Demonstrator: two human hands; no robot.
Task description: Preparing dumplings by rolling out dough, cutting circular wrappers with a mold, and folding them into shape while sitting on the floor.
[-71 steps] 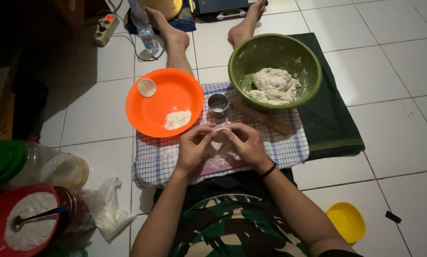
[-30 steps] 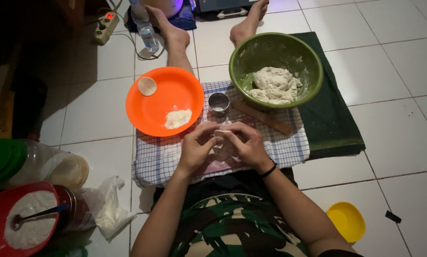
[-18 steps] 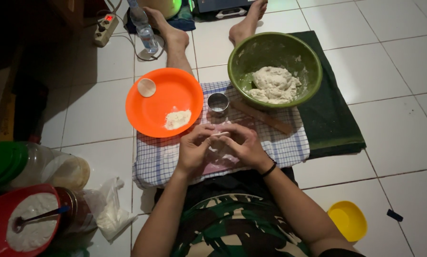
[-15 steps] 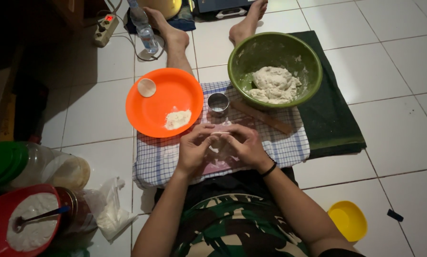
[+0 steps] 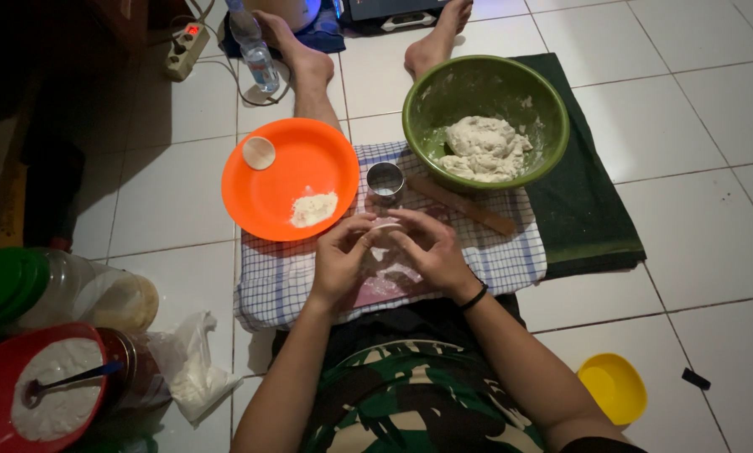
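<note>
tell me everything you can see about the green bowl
The green bowl is round, deep and looks like plastic, its inner wall smeared with pale flour. It stands upright on a dark green mat, its near rim over the checked cloth. A lumpy white dough mass lies inside. Neither hand touches it.

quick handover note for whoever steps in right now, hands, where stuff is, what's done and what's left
Left hand and right hand: both pinch a small pale piece of dough between the fingertips, above the blue-checked cloth.
Round metal cutter ring and wooden rolling stick lie on the cloth, untouched.
Done: one small dough disc sits on the orange plastic plate, beside a heap of flour.
Left: a large lump of dough remains in the green bowl; the piece in hand is not yet on the plate.
</note>
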